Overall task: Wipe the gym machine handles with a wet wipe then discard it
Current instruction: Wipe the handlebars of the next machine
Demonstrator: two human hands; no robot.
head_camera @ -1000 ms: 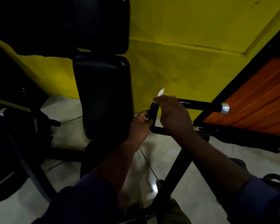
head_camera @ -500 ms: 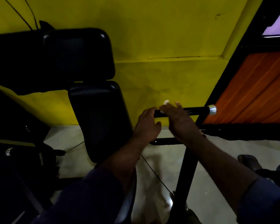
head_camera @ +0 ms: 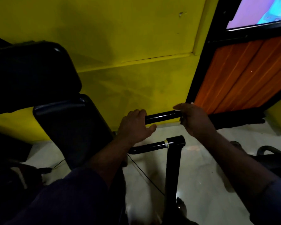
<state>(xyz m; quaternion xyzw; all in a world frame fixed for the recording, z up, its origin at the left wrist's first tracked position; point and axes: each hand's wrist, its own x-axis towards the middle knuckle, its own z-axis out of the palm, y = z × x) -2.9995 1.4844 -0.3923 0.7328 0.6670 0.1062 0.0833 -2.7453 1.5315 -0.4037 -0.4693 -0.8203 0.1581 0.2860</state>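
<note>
The gym machine's black handle (head_camera: pixel 162 116) runs level in front of the yellow wall. My left hand (head_camera: pixel 135 127) grips its inner end, fingers curled over the bar and thumb out to the right. My right hand (head_camera: pixel 193 119) wraps round the outer end and covers the tip. The wet wipe is under that palm; only a pale sliver of the wet wipe (head_camera: pixel 191 103) shows above the fingers.
A black padded backrest (head_camera: pixel 71 127) and an upper pad (head_camera: pixel 31 75) stand to the left. Below the handle are a lower bar (head_camera: pixel 149 146), a black upright post (head_camera: pixel 172 168) and a thin cable (head_camera: pixel 143 172). An orange slatted panel (head_camera: pixel 242 78) is at the right.
My right hand has slid outward along the handle and now covers the silver end cap. My left hand moved up from the bend onto the handle's inner end. The view tilted upward.
</note>
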